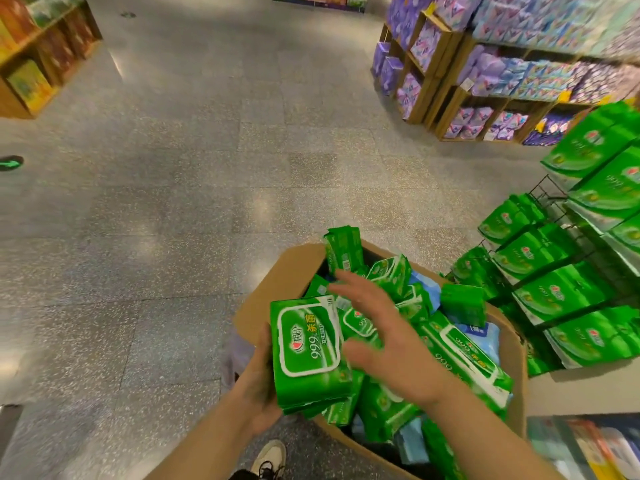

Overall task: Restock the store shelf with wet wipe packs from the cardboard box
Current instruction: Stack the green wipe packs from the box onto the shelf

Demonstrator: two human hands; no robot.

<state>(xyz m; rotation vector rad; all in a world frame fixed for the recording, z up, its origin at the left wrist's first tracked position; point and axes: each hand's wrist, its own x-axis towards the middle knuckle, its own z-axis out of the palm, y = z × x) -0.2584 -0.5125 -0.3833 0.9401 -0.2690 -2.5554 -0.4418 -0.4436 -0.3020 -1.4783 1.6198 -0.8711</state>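
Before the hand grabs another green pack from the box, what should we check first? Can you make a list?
1. Left hand holds the stack of packs firmly: ok.
2. Right hand is open, fingers spread, holding nothing: ok.
3. Box still has green packs to take: ok.
4. Blue packs are mixed in, so pick green only: not ok.
5. Rack has a free slot: cannot tell.
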